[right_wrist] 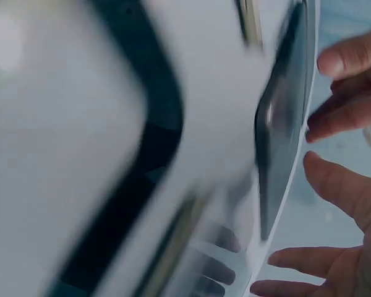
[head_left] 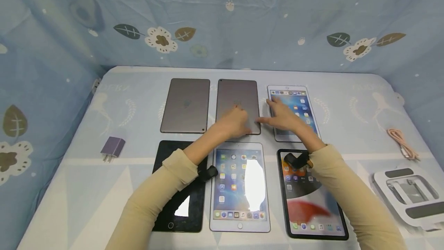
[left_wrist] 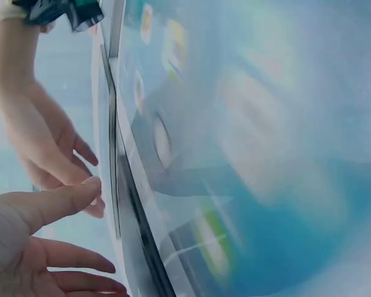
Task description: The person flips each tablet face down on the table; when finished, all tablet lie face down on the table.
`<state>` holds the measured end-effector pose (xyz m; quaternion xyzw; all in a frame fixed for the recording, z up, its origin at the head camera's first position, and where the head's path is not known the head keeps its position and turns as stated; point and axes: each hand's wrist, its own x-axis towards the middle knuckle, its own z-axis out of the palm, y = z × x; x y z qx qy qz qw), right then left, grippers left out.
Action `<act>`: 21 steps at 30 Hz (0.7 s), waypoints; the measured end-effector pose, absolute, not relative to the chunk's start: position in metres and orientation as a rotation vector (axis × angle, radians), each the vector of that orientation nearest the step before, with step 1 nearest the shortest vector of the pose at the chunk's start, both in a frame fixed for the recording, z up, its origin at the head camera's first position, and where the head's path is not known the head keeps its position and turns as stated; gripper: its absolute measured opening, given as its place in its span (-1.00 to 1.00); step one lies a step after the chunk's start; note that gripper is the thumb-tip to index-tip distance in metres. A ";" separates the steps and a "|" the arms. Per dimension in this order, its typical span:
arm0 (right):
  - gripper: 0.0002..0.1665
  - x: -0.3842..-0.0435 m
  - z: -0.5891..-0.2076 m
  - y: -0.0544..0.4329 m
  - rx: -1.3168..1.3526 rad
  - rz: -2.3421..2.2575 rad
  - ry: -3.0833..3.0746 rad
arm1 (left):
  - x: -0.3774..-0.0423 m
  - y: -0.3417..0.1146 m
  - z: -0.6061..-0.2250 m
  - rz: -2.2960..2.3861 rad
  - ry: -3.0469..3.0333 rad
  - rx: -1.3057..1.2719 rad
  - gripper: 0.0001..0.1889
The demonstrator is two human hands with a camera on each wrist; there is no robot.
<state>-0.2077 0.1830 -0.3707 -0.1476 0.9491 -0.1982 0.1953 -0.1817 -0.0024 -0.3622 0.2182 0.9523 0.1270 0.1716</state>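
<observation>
A grey tablet (head_left: pixel 238 91) lies back side up in the middle of the far row. My left hand (head_left: pixel 233 123) is over its lower part, fingers extended in the left wrist view. To the right, a white tablet (head_left: pixel 299 101) lies with its lit screen up. My right hand (head_left: pixel 283 116) spreads between these two tablets, thumb at the grey one's right edge and fingers over the white one's left edge. The right wrist view shows the right hand's fingers (right_wrist: pixel 337 185) apart, with nothing between them. Another grey tablet (head_left: pixel 186 105) lies face down at the far left.
Nearer me lie a black tablet (head_left: pixel 184 215) under the left forearm, a white tablet (head_left: pixel 239 188) with its screen lit, and a black-framed tablet (head_left: pixel 312 203). A purple charger (head_left: pixel 113 146) sits left; a coiled cable (head_left: pixel 402 143) and a white stand (head_left: pixel 409 196) are right.
</observation>
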 end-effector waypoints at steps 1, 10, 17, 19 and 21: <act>-0.01 -0.209 -0.370 0.190 -0.388 -0.535 2.667 | -0.182 0.005 -0.363 0.348 2.712 0.650 -0.62; 0.13 -0.219 -0.368 0.246 -0.163 -0.460 2.702 | -0.183 0.058 -0.371 0.275 2.721 0.819 -0.12; 0.21 -0.221 -0.371 0.275 -0.031 -0.527 2.632 | -0.182 0.085 -0.379 0.297 2.707 0.793 0.12; 0.22 -0.220 -0.371 0.279 0.012 -0.576 2.610 | -0.182 0.088 -0.381 0.311 2.716 0.782 0.09; 0.23 -0.221 -0.372 0.282 0.059 -0.657 2.576 | -0.182 0.088 -0.381 0.332 2.708 0.778 0.03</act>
